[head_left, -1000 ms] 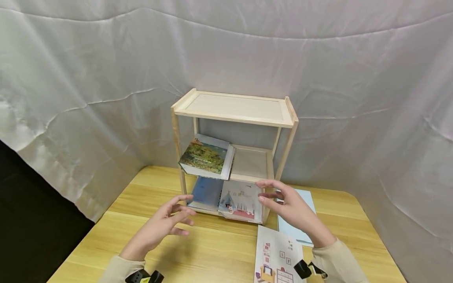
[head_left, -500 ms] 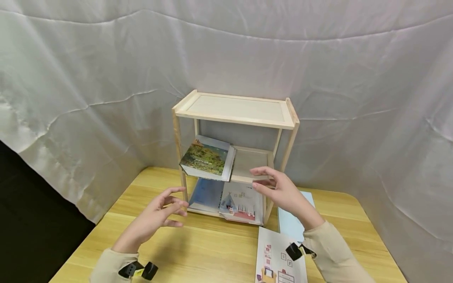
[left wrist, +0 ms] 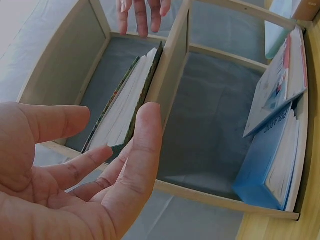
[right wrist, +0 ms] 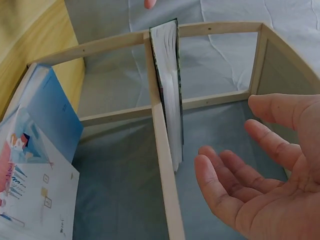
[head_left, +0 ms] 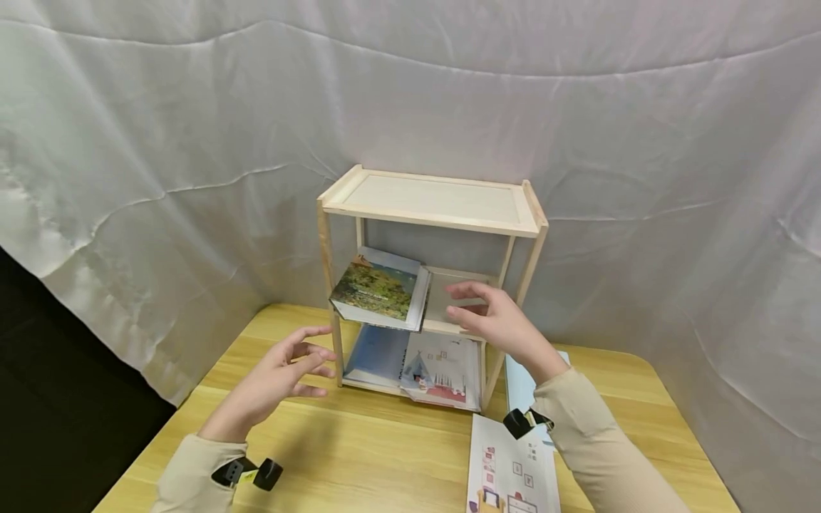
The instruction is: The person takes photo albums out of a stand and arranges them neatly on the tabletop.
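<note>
1. White illustrated book (head_left: 513, 459): flat on table (head_left: 378, 456), nearer than right hand (head_left: 497, 320).
2. Left hand (head_left: 279, 374): released, fingers loosely bent, near rack (head_left: 432, 201).
3. Right hand: likewise released, before middle shelf's right part.
4. Pale-blue book (head_left: 518, 385): on table, below right wrist.
5. Blue book (head_left: 378, 353), tent-picture book (head_left: 445, 370): bottom shelf, between hands.
6. Landscape-cover book (head_left: 378, 288): middle shelf, between hands, overhanging its front edge.
7. Grey curtain (head_left: 442, 114): beyond both.

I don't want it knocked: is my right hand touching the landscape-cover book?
Apart: the head view shows bare shelf between right hand and landscape-cover book.
</note>
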The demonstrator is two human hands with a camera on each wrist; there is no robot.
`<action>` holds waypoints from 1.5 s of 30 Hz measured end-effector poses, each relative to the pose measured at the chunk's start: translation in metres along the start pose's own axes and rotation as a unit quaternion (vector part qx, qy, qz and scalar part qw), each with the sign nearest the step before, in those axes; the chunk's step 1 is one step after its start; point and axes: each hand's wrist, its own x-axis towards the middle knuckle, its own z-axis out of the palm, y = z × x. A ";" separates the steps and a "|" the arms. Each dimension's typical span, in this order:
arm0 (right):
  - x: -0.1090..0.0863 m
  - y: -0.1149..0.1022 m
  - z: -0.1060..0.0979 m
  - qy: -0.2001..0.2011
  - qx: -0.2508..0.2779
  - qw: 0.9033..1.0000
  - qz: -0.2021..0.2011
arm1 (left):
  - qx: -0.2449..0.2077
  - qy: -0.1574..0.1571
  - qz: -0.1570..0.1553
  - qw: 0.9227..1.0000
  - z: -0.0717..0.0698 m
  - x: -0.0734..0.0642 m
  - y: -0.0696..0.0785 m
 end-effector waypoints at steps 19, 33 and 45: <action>0.044 -0.010 -0.002 0.019 0.008 0.999 0.029 | 0.017 0.007 -0.001 1.000 -0.008 0.012 0.014; 0.075 -0.007 0.002 -0.004 0.062 0.994 0.090 | 0.035 0.027 0.000 0.999 -0.010 0.020 0.020; 0.089 -0.006 0.003 -0.010 0.069 0.990 0.121 | 0.042 0.038 0.006 0.998 -0.005 0.029 0.020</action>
